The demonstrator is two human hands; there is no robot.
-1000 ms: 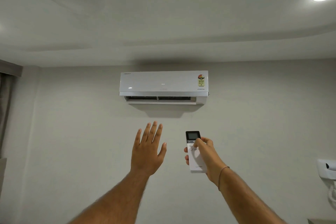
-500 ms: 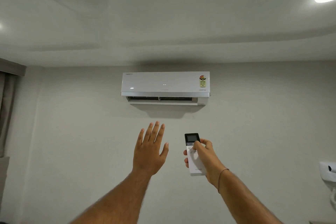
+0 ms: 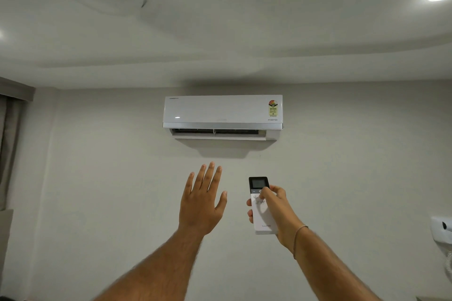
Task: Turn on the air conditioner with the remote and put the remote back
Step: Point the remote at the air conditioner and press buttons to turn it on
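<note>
Air conditioner (image 3: 222, 112): white split unit mounted high on the wall, dead ahead; lower flap (image 3: 219, 137) stands tilted open beneath a dark vent slot, so the unit looks to be running, though no lit display shows on its face.
Remote (image 3: 261, 212): white body, dark screen end uppermost, aimed up toward the unit from well below it.
Right hand (image 3: 276, 208): fingers wrapped round the remote, thumb lying on the buttons just under the screen.
Left hand (image 3: 201, 203): raised beside the remote, apart from it, palm to the wall, fingers spread, holding nothing.
Stage, as I judge it: switching-on step at or near its end; returning the remote not yet done.
Risk, double press: thumb rests on the keypad; a second press could switch the unit off again.
Risk, wrong key: buttons sit close together; the thumb could change mode instead.
Risk, drop: one-handed grip at arm's reach; a slip while lowering would send the remote down.
Return spot: not in view.
</note>
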